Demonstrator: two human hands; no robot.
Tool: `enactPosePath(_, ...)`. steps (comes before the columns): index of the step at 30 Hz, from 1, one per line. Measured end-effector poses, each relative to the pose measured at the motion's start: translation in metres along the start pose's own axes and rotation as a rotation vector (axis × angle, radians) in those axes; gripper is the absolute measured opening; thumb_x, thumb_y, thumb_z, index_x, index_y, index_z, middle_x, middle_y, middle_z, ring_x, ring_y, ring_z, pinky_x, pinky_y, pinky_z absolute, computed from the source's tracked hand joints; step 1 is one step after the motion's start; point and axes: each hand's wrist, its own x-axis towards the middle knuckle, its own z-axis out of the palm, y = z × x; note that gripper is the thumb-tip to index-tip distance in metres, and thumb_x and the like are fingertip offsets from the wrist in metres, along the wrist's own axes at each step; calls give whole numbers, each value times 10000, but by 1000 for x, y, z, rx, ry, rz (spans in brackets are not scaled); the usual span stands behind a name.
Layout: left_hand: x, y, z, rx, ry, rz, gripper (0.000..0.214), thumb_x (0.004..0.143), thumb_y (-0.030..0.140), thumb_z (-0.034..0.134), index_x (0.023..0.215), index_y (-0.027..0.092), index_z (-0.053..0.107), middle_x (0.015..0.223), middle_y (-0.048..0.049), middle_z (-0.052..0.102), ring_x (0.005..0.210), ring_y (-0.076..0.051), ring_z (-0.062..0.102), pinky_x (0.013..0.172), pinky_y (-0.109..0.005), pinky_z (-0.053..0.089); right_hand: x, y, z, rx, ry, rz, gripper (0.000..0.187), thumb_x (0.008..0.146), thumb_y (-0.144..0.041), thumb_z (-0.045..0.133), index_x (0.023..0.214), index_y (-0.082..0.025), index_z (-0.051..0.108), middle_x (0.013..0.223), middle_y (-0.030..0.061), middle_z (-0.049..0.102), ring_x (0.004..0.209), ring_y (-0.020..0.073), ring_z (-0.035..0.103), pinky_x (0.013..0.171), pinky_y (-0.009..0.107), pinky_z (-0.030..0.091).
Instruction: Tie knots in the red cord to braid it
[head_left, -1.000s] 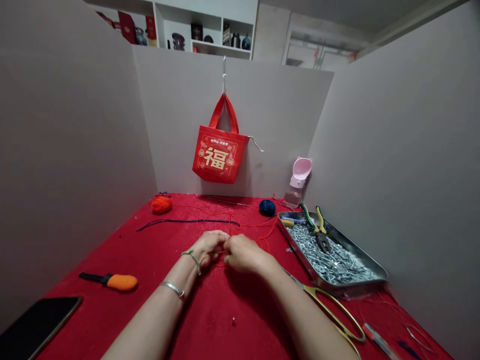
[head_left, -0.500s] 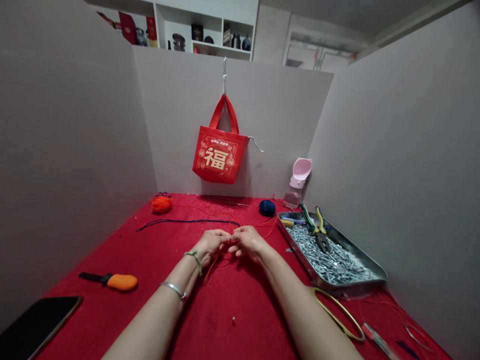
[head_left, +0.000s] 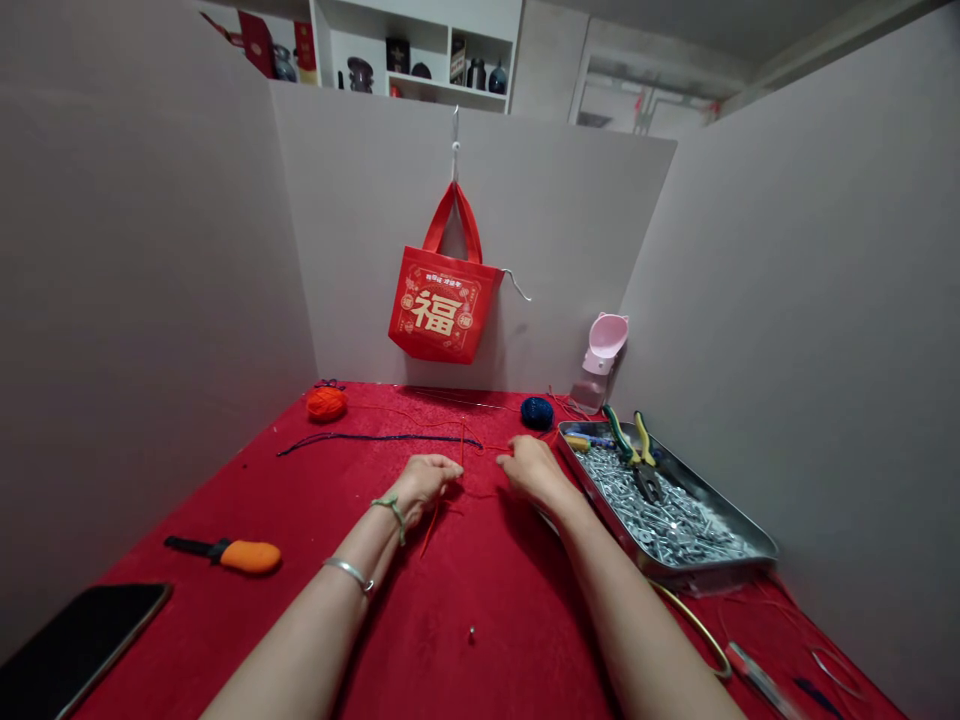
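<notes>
My left hand [head_left: 427, 485] is closed in a pinch on a thin red cord [head_left: 463, 445], just left of the table's middle. Part of the cord rises from the fingertips, and an orange-red end hangs below them. A short way to the right, my right hand [head_left: 534, 472] is also closed, its fingertips on a red strand; the palm side is hidden. Faintly, a strand spans the gap between both hands. Behind them lie a dark purple cord [head_left: 390, 437], an orange yarn ball [head_left: 326, 403] and a dark blue yarn ball [head_left: 537, 412].
At right stands a metal tray [head_left: 761, 550] of screws, with pliers [head_left: 643, 470] on top. Gold-handled scissors [head_left: 697, 625] lie partly under my right forearm. An orange-handled tool [head_left: 251, 557] and a phone [head_left: 82, 640] are at left. A red bag [head_left: 442, 310] hangs on the back panel.
My right hand has moved away from the left, to the right and slightly up. The left hand stays almost in place, still pinching. The view has shifted slightly.
</notes>
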Motion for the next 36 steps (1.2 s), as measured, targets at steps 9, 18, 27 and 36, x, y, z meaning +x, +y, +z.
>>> enactPosePath(9, 6, -11, 1, -54, -35, 102, 127, 649, 206, 567, 585, 121, 498, 403, 23, 462, 343, -52, 356, 376, -178, 233, -5, -24, 54, 394, -305, 143, 116, 690, -133, 435, 651, -103, 540, 533, 76, 570, 413, 138, 528, 399, 213, 389)
enactPosePath(18, 1, -14, -1, 55, 0, 93, 134, 664, 237, 547, 595, 130, 505, 356, 64, 368, 295, -31, 220, 337, -183, 105, -2, -1, 56, 443, -255, -53, 111, 655, -180, 419, 595, -125, 495, 440, -24, 451, 385, 52, 351, 393, 178, 225)
enactPosePath(27, -3, -23, -1, 71, 82, 279, 152, 596, 250, 593, 586, 114, 526, 439, 27, 469, 375, -55, 368, 382, -176, 267, -4, -3, 60, 621, -316, -5, 71, 642, -171, 407, 598, -137, 451, 406, -47, 375, 336, 48, 274, 362, 184, 173)
enactPosePath(36, 6, -39, -9, 430, 73, 567, 221, 683, 236, 492, 782, 115, 649, 592, -16, 573, 508, -88, 453, 488, -178, 321, -11, -5, 52, 811, -357, 23, 41, 609, -171, 419, 581, -142, 418, 419, -56, 337, 334, 40, 235, 339, 188, 135)
